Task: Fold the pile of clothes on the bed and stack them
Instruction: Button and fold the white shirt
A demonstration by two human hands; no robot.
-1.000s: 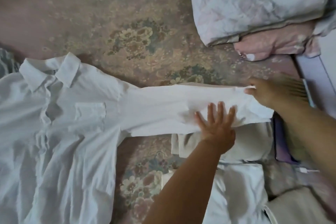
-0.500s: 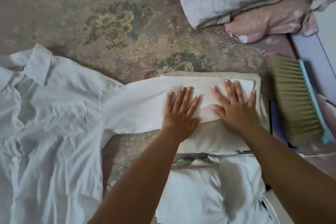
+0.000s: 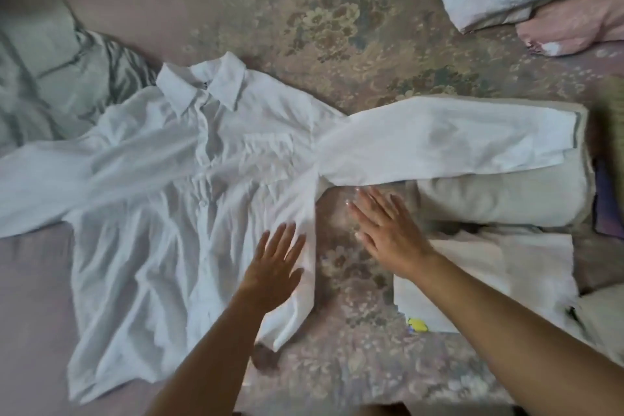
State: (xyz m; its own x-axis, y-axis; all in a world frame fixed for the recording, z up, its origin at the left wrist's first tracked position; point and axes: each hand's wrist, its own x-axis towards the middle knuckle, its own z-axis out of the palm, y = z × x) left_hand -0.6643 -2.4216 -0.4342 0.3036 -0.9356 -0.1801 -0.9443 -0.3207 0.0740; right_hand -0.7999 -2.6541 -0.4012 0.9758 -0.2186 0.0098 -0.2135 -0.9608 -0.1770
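Floral bedspread (image 3: 337,27) holds 1 white shirt (image 3: 189,186); 2 flat hands, left (image 3: 270,270) and right (image 3: 388,230), grip nothing.

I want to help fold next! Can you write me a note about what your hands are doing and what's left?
Left hand: open, fingers flat on the right side edge of the white shirt.
Right hand: open, fingers spread, over the bedspread just right of the shirt; whether it touches is unclear.
Shirt: spread out front up, collar away from you, both sleeves stretched out. Its right-side sleeve lies across a folded beige piece.
Done: folded white clothes lie on the right by the right arm.
Left: fold in the sleeves, fold the shirt, stack it. A grey-green garment waits far left.
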